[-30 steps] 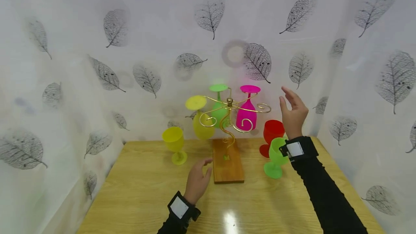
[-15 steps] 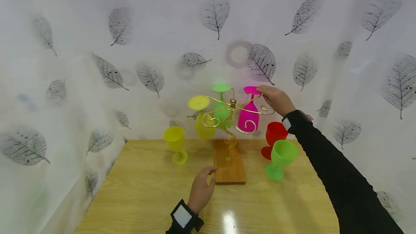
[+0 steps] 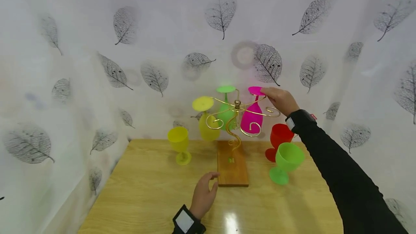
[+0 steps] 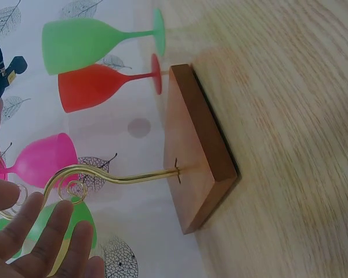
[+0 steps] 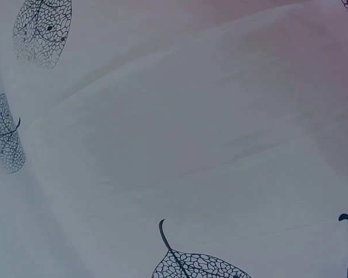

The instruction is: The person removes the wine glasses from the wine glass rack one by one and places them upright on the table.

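My right hand point(image 3: 281, 99) reaches to the rack's right side and pinches the edge of the foot of a pink wine glass point(image 3: 252, 119). That glass hangs upside down from a gold wire rack point(image 3: 237, 106) with curled arms. A yellow wine glass point(image 3: 208, 127) and a green wine glass point(image 3: 225, 113) hang bowl-down from it too. My left hand point(image 3: 204, 195) holds nothing; its loosely bent fingers are close to the left edge of the rack's wooden base point(image 3: 232, 169). In the left wrist view its fingers point(image 4: 58, 217) overlap the gold stem.
A yellow wine glass point(image 3: 178, 139) stands upright left of the base. To the right stand a red wine glass point(image 3: 280, 135) and, nearer, a green wine glass point(image 3: 289, 156). Behind the wooden table point(image 3: 146, 187) hangs a white leaf-print curtain point(image 3: 182, 17), which fills the right wrist view.
My right hand has moved left from beside the rack and taken hold of the pink glass's foot. My left hand shows little movement, and the head view has shifted slightly.
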{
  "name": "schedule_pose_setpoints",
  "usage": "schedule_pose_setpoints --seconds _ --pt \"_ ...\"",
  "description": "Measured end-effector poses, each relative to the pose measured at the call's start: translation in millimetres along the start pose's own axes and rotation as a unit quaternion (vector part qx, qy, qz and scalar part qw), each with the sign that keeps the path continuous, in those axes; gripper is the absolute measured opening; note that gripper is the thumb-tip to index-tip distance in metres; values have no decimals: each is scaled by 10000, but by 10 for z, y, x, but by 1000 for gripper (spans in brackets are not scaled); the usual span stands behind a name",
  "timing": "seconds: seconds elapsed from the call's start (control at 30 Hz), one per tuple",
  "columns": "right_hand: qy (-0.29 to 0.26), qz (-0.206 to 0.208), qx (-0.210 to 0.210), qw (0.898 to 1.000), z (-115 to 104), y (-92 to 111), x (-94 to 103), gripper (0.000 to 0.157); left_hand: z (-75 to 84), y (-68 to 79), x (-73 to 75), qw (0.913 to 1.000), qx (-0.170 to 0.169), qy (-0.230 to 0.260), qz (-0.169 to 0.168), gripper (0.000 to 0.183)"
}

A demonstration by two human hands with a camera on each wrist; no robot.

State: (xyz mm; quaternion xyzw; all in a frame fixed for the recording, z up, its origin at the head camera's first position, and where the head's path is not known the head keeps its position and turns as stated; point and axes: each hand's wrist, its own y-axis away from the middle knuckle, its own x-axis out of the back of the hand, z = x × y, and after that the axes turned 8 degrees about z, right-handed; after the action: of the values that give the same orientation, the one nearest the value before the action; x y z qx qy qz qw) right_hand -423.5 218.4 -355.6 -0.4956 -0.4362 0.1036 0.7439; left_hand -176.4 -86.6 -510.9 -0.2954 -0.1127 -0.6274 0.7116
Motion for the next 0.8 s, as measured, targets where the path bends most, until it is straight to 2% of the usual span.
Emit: schedule_pose_setpoints --seconds 0.3,0.47,0.67,0.8 --pt "-83 -281 54 9996 -52 -36 129 42 0 -10 -35 9995 295 -23 -146 28" --pt "-168 -249 349 9989 -62 -66 189 43 -4 -2 -29 9995 263 -14 -148 29" --pt "-482 -221 526 9972 -115 -214 201 44 -7 -11 -16 9995 282 55 -133 28" --pt "-520 -358 623 9961 -115 -321 159 41 -17 -2 -31 9994 306 12 -167 28"
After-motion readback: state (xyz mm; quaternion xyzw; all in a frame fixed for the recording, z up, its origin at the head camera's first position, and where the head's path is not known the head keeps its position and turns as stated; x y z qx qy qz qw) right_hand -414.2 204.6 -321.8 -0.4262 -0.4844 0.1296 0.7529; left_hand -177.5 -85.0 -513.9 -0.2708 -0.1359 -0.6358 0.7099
